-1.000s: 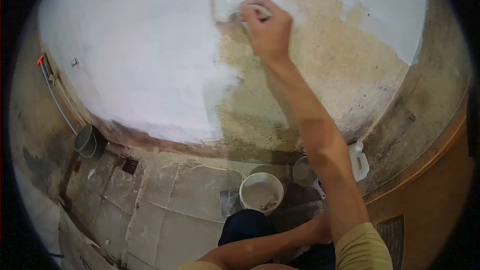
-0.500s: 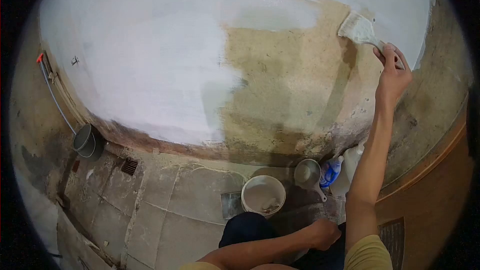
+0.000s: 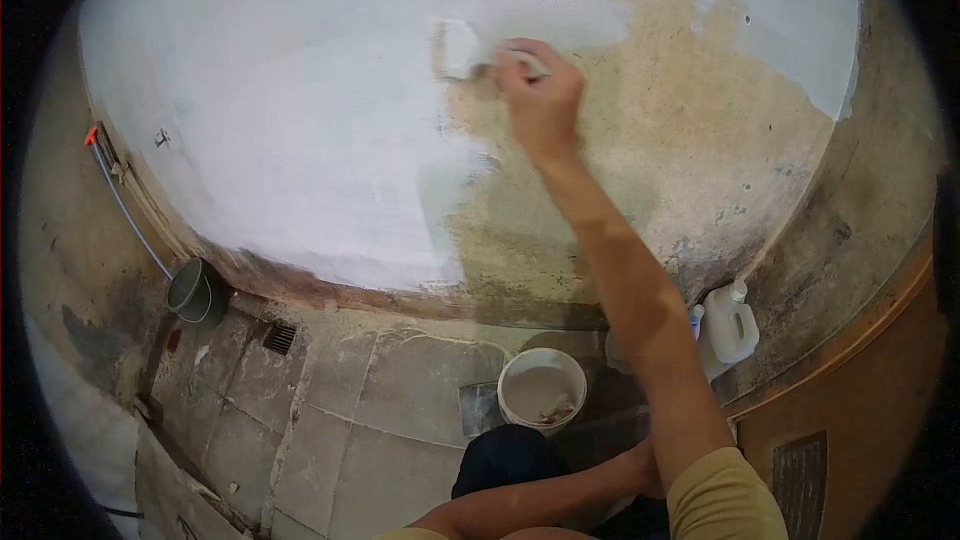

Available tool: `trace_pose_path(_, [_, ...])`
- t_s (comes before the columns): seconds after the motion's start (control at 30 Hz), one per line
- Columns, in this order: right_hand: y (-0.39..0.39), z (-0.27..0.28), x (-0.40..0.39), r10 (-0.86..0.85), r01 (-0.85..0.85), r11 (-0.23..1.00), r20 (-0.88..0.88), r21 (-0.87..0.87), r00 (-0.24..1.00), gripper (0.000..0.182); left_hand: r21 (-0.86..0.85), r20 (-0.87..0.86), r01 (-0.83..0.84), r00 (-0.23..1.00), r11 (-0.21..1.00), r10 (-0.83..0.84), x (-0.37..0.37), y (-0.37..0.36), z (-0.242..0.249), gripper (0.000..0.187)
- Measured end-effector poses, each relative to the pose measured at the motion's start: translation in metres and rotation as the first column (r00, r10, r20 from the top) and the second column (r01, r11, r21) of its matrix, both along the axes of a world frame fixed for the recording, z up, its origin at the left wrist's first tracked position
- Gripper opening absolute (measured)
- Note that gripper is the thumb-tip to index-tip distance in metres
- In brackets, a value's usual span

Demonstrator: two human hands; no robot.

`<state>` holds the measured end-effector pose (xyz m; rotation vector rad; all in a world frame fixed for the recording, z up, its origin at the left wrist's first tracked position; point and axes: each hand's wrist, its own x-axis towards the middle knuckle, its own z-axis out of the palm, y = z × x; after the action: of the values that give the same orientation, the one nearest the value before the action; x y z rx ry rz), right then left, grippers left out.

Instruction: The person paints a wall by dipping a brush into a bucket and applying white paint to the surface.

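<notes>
My right hand is closed around the handle of a wide paintbrush. Its bristles, blurred by motion, lie against the wall at the upper left corner of a bare tan patch. White paint covers the wall to the left and above that patch. My left hand rests low by my knee, its fingers hidden behind my right arm. A white bucket stands on the floor before my knee, with whitish contents and a small lump inside.
A flat dark sheet lies beside the bucket. White jugs stand by the wall on the right, partly behind my arm. At the far left are a dark bucket, a blue-handled pole and a floor drain.
My right hand has swept the paintbrush leftward across the wall, from the right edge of the bare patch to its upper left. My forearm now covers the dipper by the bucket.
</notes>
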<state>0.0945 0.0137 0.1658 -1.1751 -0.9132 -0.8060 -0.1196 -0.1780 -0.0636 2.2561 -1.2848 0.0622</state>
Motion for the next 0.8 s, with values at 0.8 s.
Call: trace_pose_path(0.8, [-0.138,-0.225,-0.043,0.178,-0.57,0.245,-0.542,-0.784,0.821,0.028,0.298,-0.147,0.024,0.989,0.954,0.021,-0.03,-0.028,0.004,0.015])
